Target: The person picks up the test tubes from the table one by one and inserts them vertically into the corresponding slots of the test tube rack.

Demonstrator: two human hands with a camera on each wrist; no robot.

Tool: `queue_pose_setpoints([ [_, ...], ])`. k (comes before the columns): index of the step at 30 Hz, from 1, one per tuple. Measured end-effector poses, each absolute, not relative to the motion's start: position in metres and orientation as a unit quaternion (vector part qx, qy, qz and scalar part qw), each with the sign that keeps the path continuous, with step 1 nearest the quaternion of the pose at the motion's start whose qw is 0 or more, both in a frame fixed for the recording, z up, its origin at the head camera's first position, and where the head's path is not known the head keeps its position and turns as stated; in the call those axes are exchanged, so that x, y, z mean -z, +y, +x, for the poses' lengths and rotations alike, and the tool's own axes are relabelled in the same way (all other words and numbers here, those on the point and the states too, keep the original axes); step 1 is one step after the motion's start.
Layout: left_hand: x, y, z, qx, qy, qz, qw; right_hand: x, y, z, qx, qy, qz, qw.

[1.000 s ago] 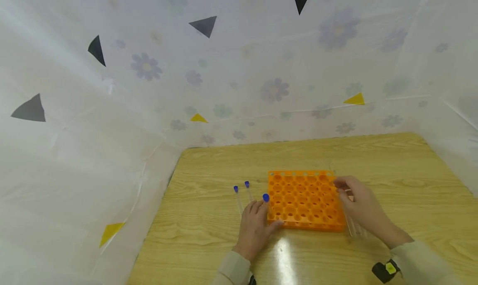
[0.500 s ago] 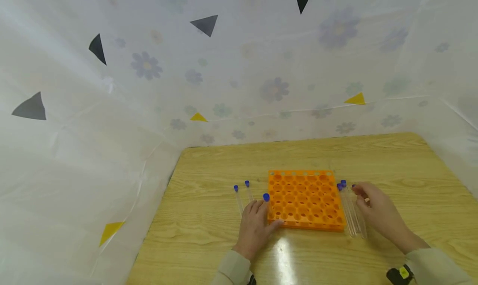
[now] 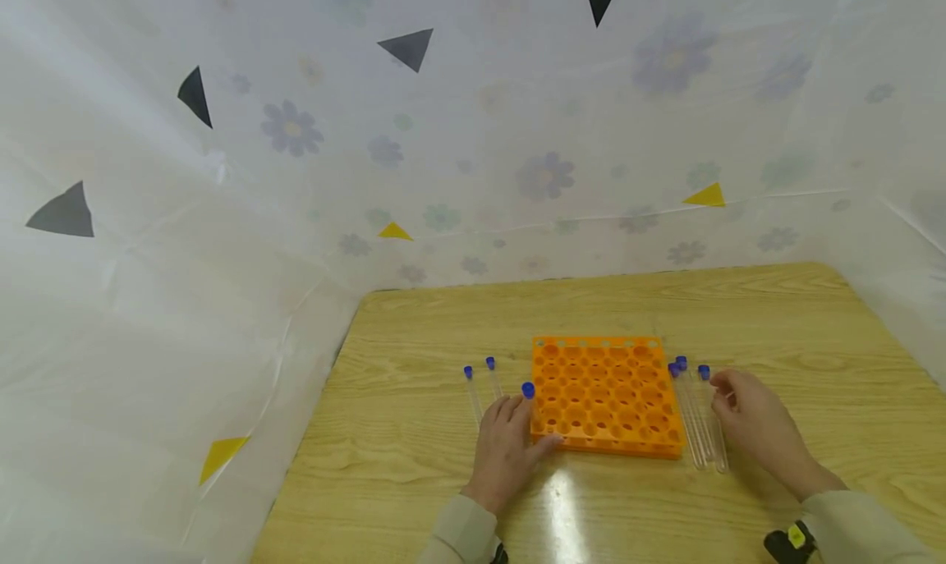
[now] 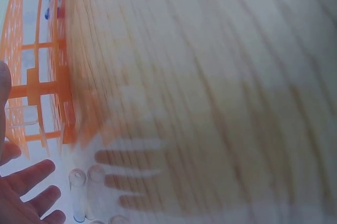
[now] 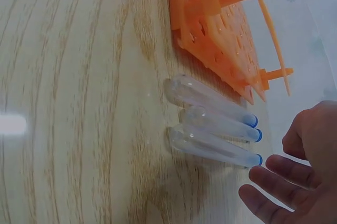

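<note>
An orange tube rack with rows of round holes sits on the table. My left hand lies along its left side, the thumb at the near left corner and the fingers spread in the left wrist view. A blue-capped tube shows just beyond the left fingertips, its body mostly hidden by the hand. Right of the rack, three clear test tubes with blue caps lie side by side. My right hand hovers just right of them, fingers loosely bent and holding nothing, fingertips near the outermost cap.
Two more blue-capped tubes lie on the wooden table left of the rack, partly behind the left hand. A white flowered sheet encloses the table at the back and sides.
My right hand has moved right from the rack's right edge, and the three tubes there have come into full view, the outermost now apart from the hand. The left hand stays put.
</note>
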State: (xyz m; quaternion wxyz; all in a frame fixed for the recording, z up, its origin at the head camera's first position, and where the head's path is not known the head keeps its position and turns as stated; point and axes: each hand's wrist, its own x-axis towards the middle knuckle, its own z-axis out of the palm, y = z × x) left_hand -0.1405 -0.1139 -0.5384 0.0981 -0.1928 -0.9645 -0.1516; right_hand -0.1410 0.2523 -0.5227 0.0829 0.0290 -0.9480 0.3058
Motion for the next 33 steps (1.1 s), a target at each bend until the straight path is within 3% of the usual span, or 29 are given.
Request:
queue_pose_setpoints([
  [33,0.537,-0.113,-0.140,0.169,-0.966,-0.182,0.075,0.535,0.249,-0.152,-0.310,-0.951,-0.009,-0.018],
])
